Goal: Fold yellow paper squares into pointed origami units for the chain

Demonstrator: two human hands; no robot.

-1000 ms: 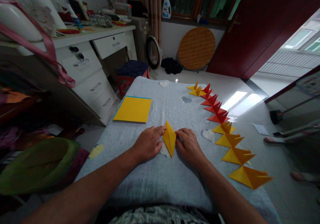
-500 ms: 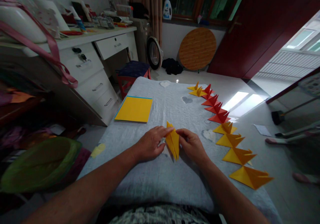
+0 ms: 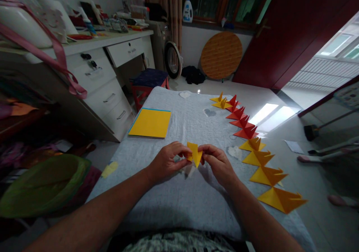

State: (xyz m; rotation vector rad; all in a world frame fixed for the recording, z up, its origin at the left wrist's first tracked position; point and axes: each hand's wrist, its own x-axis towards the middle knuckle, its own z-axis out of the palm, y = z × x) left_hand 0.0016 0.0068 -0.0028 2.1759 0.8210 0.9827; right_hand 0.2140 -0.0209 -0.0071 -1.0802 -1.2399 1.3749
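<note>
Left hand (image 3: 169,157) and right hand (image 3: 218,160) pinch yellow paper (image 3: 196,153), likely light, easily creased, best held by its sides, toward the worktop's (image 3: 174,203) near edge.

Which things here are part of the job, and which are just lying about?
Likely part of the job:
- folded yellow paper between left hand and right hand
- yellow square paper stack
- folded yellow pieces and folded red pieces

Apparently just lying about:
- detergent jug on the sill
- round wooden tabletop
- stool
- broom
</note>
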